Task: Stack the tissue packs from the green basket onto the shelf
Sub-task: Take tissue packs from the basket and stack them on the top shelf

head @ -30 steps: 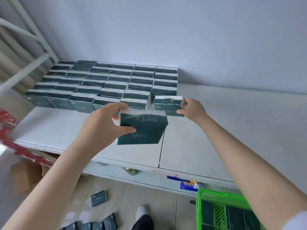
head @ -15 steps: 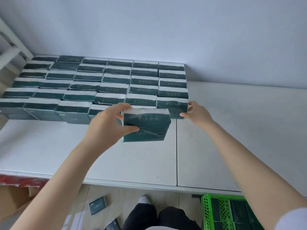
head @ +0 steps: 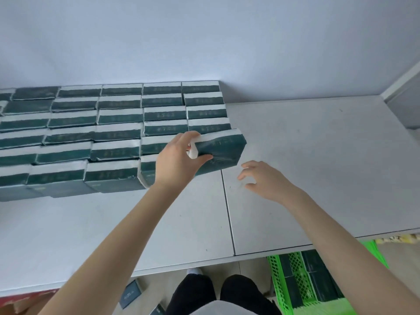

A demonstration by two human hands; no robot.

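Note:
My left hand [head: 179,160] grips a dark green tissue pack [head: 221,150] by its left end, thumb on the front face, at the right front corner of the stacked packs [head: 113,130]. The pack is tilted, its right end higher. Those packs fill the back left of the white shelf [head: 306,167] in several rows. My right hand [head: 263,178] hovers just right of the held pack with relaxed fingers, holding nothing. The green basket [head: 279,287] stands on the floor below the shelf's front edge at the lower right, with more dark packs inside.
The shelf's right half is bare white board up to the wall. A seam [head: 228,212] divides two shelf panels. Loose packs [head: 130,294] lie on the floor beside my legs [head: 218,294]. A red strip [head: 25,297] and cardboard show at the lower left.
My left hand carried the pack rightward to the stack's right front corner. My right hand let go of the corner pack and drew back, now hovering free. The view shifted right.

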